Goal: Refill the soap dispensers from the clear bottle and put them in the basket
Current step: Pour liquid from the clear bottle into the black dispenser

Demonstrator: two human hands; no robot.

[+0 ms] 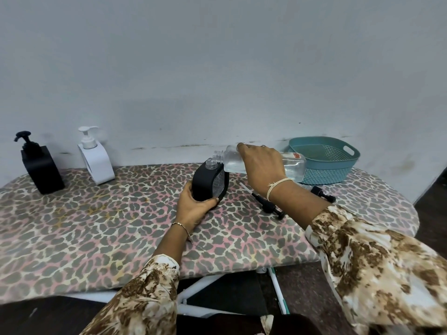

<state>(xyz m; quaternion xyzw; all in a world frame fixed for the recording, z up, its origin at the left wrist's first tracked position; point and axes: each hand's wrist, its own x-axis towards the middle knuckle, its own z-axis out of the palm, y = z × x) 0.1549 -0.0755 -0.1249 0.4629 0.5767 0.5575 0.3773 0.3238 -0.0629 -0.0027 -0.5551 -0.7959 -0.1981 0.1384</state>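
Two capped dispensers, black [40,165] and white [95,158], wait at the far left; the left hand [194,206] grips the open black dispenser [209,182] steady while the right hand [262,165] tips the clear bottle [294,166] to its neck; pump [267,204] set aside, basket [324,163] far right

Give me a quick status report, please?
Left hand steadies open black dispenser. Right hand tips clear bottle at its neck. Basket empty. Nothing in the way.
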